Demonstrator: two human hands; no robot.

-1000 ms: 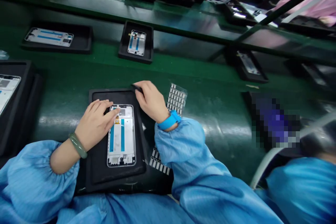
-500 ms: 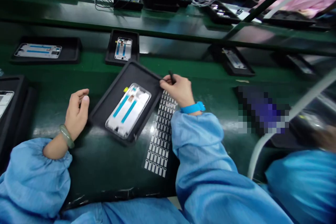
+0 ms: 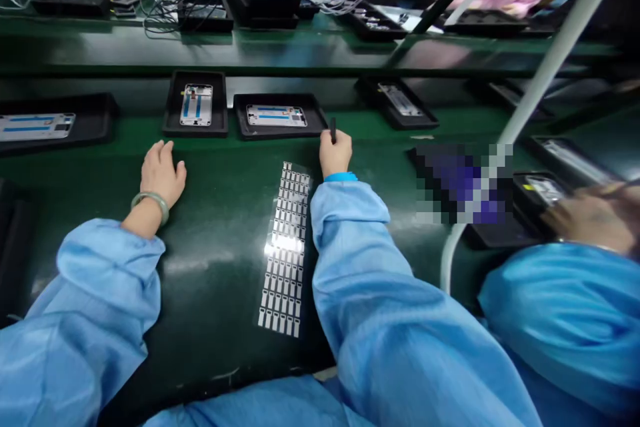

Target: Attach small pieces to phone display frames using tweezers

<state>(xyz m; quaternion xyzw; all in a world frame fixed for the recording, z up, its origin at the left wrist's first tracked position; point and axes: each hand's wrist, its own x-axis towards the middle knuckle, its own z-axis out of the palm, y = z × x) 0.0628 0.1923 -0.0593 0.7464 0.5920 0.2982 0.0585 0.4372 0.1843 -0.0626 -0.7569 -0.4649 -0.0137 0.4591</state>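
Note:
My left hand [image 3: 163, 175] rests palm down on the dark green bench mat [image 3: 215, 320], holding nothing, with a pale green bangle [image 3: 150, 203] on its wrist. My right hand [image 3: 336, 153] stands on its edge and grips a slim black tool [image 3: 333, 130] upright. A strip of small white labels on clear backing [image 3: 286, 250] lies between my hands, beside my right sleeve. Straight ahead of my right hand, a black tray [image 3: 320, 113] holds a white phone frame with blue strips [image 3: 276, 115], lying sideways. A second tray [image 3: 196, 127] with a similar frame stands to its left.
More black trays with frames line the bench to both sides. A co-worker's hand [image 3: 590, 217] and blue sleeve [image 3: 565, 320] are at the right, beside a pixelated patch [image 3: 463, 183] and a white tube [image 3: 550, 73]. A far shelf carries stacked trays and cables.
The tray with the phone frame has moved from in front of me to the row ahead, turning sideways. The label strip now lies fully uncovered. My left hand has let go and stays left.

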